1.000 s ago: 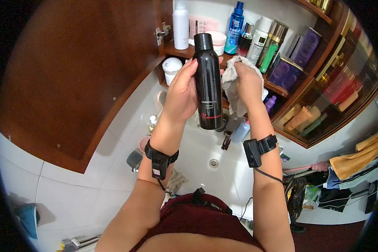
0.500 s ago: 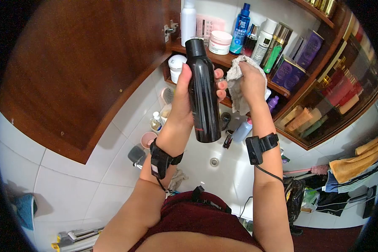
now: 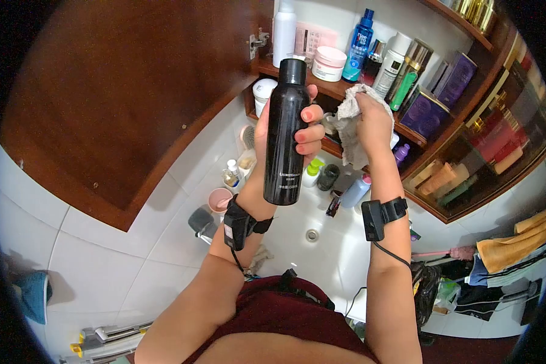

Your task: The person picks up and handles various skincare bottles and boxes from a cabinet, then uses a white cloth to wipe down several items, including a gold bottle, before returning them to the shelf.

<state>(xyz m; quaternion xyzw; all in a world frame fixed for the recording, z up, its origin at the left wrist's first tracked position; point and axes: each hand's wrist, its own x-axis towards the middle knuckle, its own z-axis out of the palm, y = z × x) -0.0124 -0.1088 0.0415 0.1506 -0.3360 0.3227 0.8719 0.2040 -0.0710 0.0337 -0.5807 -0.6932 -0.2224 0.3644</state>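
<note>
A tall black bottle [image 3: 285, 139] with a black cap stands nearly upright in my left hand [image 3: 309, 130], whose fingers wrap round its right side. Small pale lettering shows low on the bottle. To the right, my right hand [image 3: 375, 124] grips a crumpled, greyish-white cloth [image 3: 349, 136] that hangs down in front of the lower shelf. Behind the hands, the cabinet shelf [image 3: 321, 85] holds a pink-lidded jar [image 3: 330, 64], a blue spray bottle [image 3: 359, 47] and a white bottle [image 3: 284, 36].
An open brown cabinet door [image 3: 121, 91] fills the upper left. Below the hands is a white sink [image 3: 303, 255], with a green-pump bottle [image 3: 312, 171] and a pale blue bottle [image 3: 355, 191] behind it. Purple boxes [image 3: 428, 112] and a glass-fronted cabinet door [image 3: 482, 139] are at right.
The black bottle has turned in my left hand, so its pale lettering now shows and more of my fingers are visible. My right hand and the cloth have shifted slightly right.
</note>
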